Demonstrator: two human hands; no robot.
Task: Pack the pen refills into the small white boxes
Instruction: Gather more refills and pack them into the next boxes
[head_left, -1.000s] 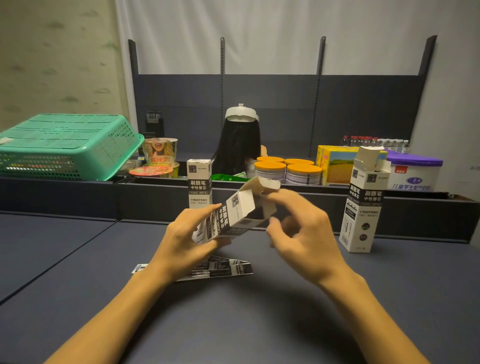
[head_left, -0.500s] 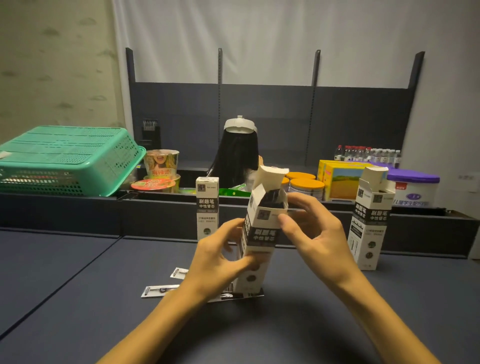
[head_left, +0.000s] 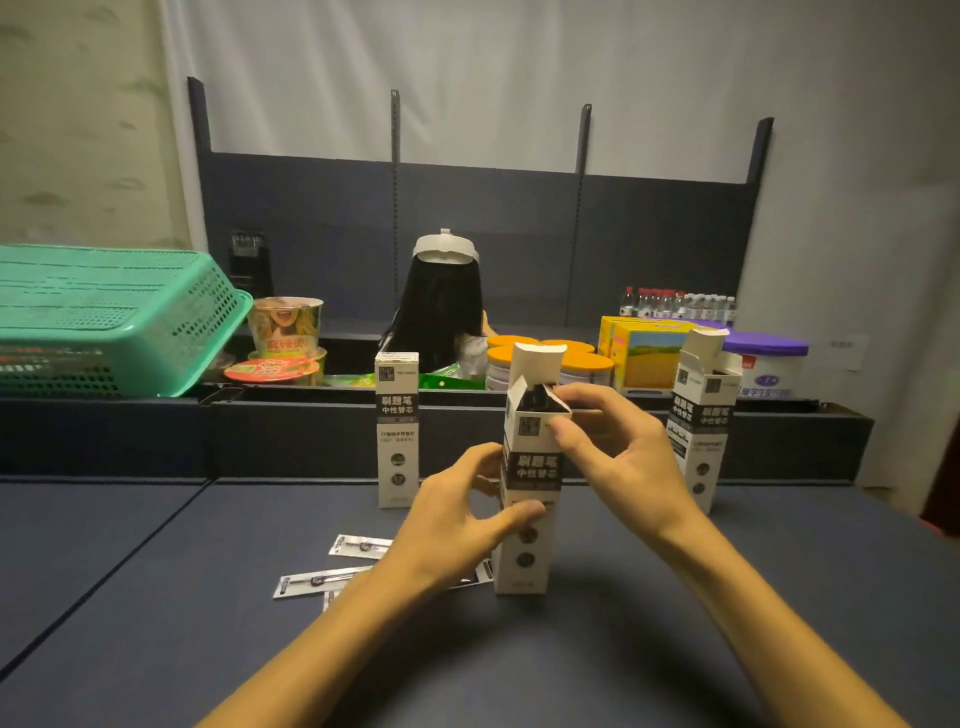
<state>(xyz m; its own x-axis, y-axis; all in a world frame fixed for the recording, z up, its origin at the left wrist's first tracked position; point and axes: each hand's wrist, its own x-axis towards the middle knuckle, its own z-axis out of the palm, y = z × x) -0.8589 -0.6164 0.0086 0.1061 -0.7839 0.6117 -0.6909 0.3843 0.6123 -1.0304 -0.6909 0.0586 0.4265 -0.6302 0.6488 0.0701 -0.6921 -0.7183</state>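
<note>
box (head_left: 530, 499) stands upright on the table (head_left: 727, 597) dead centre, top flap up and side flaps open, dark inside. left hand (head_left: 457, 525) is wrapped round its lower half from 9 o'clock, thumb across the front, fingers curled behind. right hand (head_left: 618, 457) comes in from 3 o'clock, thumb and forefinger pinched on the side flap at the box mouth, other fingers spread loose. refills (head_left: 332, 571) in their flat sleeves lie on the table at 8 o'clock of the box, partly under the left wrist. closed box (head_left: 397, 428) stands at 10 o'clock, a bit further back. open box (head_left: 701, 415) stands at 2 o'clock, behind the right hand. green basket (head_left: 104, 317) sits way off at 9 o'clock on the back ledge.
</note>
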